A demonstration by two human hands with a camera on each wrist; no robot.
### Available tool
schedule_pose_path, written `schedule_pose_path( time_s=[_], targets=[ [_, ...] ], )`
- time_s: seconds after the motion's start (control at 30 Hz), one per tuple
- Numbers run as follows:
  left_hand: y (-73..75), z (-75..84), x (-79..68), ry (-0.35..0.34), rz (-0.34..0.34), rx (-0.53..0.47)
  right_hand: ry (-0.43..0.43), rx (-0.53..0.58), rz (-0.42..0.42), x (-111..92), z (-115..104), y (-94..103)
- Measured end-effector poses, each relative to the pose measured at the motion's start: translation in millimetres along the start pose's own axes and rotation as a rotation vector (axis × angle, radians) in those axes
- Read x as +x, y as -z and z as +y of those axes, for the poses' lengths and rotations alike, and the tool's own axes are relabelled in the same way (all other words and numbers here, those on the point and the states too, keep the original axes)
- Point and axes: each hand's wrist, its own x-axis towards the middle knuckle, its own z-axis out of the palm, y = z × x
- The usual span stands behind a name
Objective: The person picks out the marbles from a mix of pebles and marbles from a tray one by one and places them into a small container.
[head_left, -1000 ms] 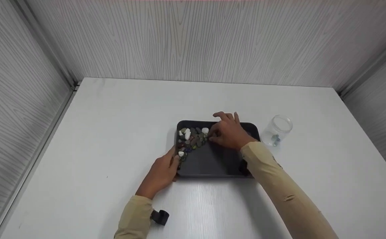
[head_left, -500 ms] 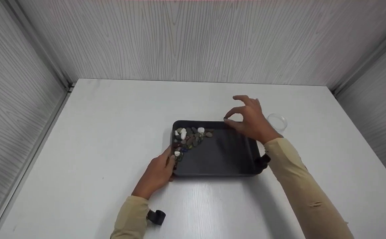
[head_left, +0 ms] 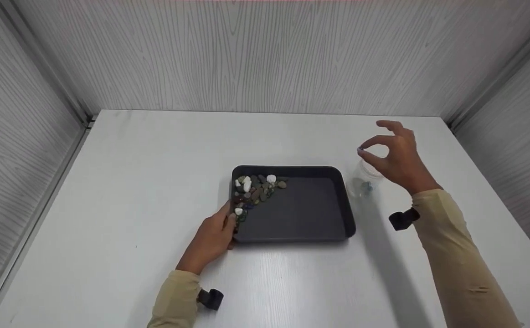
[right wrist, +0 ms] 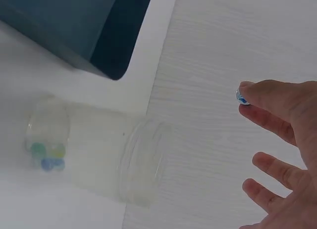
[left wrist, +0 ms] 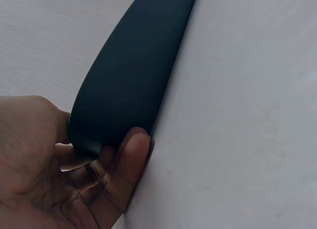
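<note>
Between thumb and index finger, my right hand pinches a small clear glass marble with blue in it. The other fingers spread away from it. Just below and left of that hand in the head view, a clear open jar stands upright, partly hidden by the hand. Several green, yellow and blue marbles lie at its bottom. My left hand grips the near left side of a dark rectangular tray, fingers curled against its outer wall. Pebbles, brown, grey and white, cluster along the tray's left part.
The tray and jar share a white table, the jar close to the tray's right side. A pale wood-grain panel rises behind the table, with side panels left and right. A small black camera sits at each wrist.
My right hand has lifted a marble from beside the pebbles and carried it rightward to above the jar. The left hand keeps its grip on the tray. The head view shifts slightly.
</note>
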Motion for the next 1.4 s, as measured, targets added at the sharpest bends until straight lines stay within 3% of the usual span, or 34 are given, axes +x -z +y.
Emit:
schedule_pose_path(
  time_s=[0.37,0.8,1.1,1.4],
  targets=[
    [2.4,-1.3,-2.6,0.010,0.006,0.017,-0.109,-0.001,0.029,-21,23,11.5],
    [2.3,-2.1,-0.4,0.014,0.007,0.014,-0.097,-0.005,0.017,-20,23,7.8],
    [1.6,-2.5,-1.0,0.018,0.008,0.009,-0.036,0.002,0.022,-11,9,-0.3],
    [-0.3,0.4,-0.9,-0.013,0.005,0.007,0.037,-0.006,-0.018,3,-18,-24.4]
  ],
)
